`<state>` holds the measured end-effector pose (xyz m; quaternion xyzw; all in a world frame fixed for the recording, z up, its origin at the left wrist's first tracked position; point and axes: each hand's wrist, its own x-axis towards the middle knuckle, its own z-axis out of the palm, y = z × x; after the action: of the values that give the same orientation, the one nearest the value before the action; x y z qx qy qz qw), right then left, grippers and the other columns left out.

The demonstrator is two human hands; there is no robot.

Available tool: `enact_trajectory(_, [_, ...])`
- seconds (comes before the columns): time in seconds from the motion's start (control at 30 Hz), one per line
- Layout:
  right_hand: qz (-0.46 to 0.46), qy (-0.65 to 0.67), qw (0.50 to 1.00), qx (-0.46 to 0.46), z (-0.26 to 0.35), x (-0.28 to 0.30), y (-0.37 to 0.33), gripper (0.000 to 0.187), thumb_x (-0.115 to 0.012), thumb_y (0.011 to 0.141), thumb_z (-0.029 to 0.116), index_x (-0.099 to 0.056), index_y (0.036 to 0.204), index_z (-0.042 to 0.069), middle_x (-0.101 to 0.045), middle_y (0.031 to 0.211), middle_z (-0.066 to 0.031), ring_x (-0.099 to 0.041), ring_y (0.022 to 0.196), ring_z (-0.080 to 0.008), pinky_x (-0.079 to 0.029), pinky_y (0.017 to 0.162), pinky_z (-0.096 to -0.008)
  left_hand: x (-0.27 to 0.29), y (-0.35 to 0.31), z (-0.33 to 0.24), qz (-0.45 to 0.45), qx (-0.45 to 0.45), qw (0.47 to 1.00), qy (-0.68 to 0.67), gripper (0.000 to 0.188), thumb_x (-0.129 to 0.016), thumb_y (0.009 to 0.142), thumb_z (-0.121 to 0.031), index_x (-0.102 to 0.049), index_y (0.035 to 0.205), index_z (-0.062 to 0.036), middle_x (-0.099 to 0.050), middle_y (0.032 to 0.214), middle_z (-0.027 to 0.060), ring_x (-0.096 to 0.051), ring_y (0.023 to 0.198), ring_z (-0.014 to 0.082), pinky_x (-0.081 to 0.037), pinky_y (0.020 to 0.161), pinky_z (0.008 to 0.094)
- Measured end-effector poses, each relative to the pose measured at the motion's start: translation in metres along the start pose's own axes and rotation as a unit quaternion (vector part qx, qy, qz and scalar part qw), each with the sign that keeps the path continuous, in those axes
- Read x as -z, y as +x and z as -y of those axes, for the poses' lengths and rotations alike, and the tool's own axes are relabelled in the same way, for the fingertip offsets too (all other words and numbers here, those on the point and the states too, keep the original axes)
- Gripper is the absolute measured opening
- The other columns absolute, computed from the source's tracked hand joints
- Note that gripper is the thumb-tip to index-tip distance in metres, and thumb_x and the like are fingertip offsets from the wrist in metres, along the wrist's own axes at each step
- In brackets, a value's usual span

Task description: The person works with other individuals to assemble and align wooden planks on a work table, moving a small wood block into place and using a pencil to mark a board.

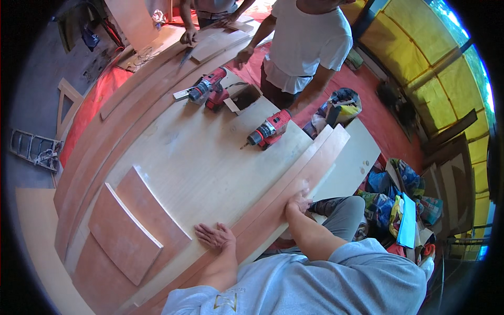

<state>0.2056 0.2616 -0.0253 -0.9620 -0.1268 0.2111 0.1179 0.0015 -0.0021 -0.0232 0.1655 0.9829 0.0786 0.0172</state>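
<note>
My left hand (pixel 216 236) lies flat with fingers spread on a pale wooden panel (pixel 194 168), beside a long reddish-brown plank (pixel 262 215). At the plank's near edge, my right hand (pixel 298 201) is closed around the wood; some of its fingers are hidden. Two narrow boards seem to lie side by side along this edge. Left of my left hand are a curved brown wooden piece (pixel 126 231) and another brown piece (pixel 152 202) partly beneath it. Farther up the panel sit a red cordless drill (pixel 270 128) with a bit fitted and a second red drill (pixel 209 86).
A person in a white shirt (pixel 312 37) stands across the panel, and another person's hand (pixel 189 35) is at the far boards. Long curved planks (pixel 131 113) line the left side. Bags and cloths (pixel 388 197) are heaped at right, near a yellow tarp (pixel 420 58).
</note>
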Motion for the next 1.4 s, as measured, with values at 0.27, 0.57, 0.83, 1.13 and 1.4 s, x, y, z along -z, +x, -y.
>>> enact_trajectory(0.27, [-0.018,0.024,1.0,0.007,0.001,0.008,-0.01,0.092,-0.04,0.103,0.081,-0.054,0.148,0.002,-0.067,0.141,-0.0305,-0.068,0.128,-0.0539,-0.053,0.109,-0.066,-0.007,0.0,0.0,-0.007,0.004,1.0,0.014,0.093,-0.061,0.103,-0.046,-0.023,0.171,0.0056,-0.02,0.182,0.027,-0.016,0.169,0.0455,-0.012,0.137,0.0598])
enact_trajectory(0.57, [-0.001,-0.009,1.0,0.007,0.002,0.011,-0.006,0.086,-0.038,0.106,0.077,-0.051,0.148,0.003,-0.068,0.138,-0.0292,-0.071,0.124,-0.0512,-0.057,0.102,-0.0643,0.004,-0.002,-0.004,0.032,0.027,0.999,0.032,0.09,-0.057,0.106,-0.048,-0.024,0.173,0.0023,-0.017,0.184,0.0229,-0.015,0.171,0.0402,-0.013,0.138,0.0558])
enact_trajectory(0.83, [-0.01,-0.004,1.0,0.009,0.002,0.009,-0.006,0.084,-0.039,0.106,0.077,-0.052,0.144,0.003,-0.067,0.139,-0.0302,-0.071,0.124,-0.0499,-0.057,0.101,-0.0633,0.004,0.001,-0.004,0.046,0.036,0.998,0.029,0.088,-0.054,0.107,-0.05,-0.027,0.173,0.0025,-0.018,0.184,0.0224,-0.014,0.171,0.0394,-0.011,0.138,0.0549])
enact_trajectory(1.13, [0.019,0.041,0.999,0.013,0.0,0.01,-0.004,0.095,-0.04,0.102,0.083,-0.05,0.152,0.003,-0.064,0.144,-0.0322,-0.065,0.134,-0.0518,-0.051,0.11,-0.0672,-0.003,-0.001,-0.002,-0.011,0.015,1.0,0.01,0.089,-0.055,0.106,-0.047,-0.026,0.173,0.0033,-0.017,0.184,0.023,-0.013,0.171,0.0395,-0.007,0.139,0.0537])
enact_trajectory(1.4, [0.016,0.024,1.0,0.005,0.001,0.009,-0.003,0.094,-0.039,0.102,0.082,-0.051,0.151,0.003,-0.063,0.147,-0.0311,-0.064,0.136,-0.0512,-0.049,0.111,-0.0668,0.008,0.001,-0.007,0.053,0.046,0.997,-0.038,0.095,-0.058,0.104,-0.047,-0.023,0.173,0.0062,-0.014,0.184,0.0252,-0.01,0.171,0.0404,-0.005,0.139,0.0549])
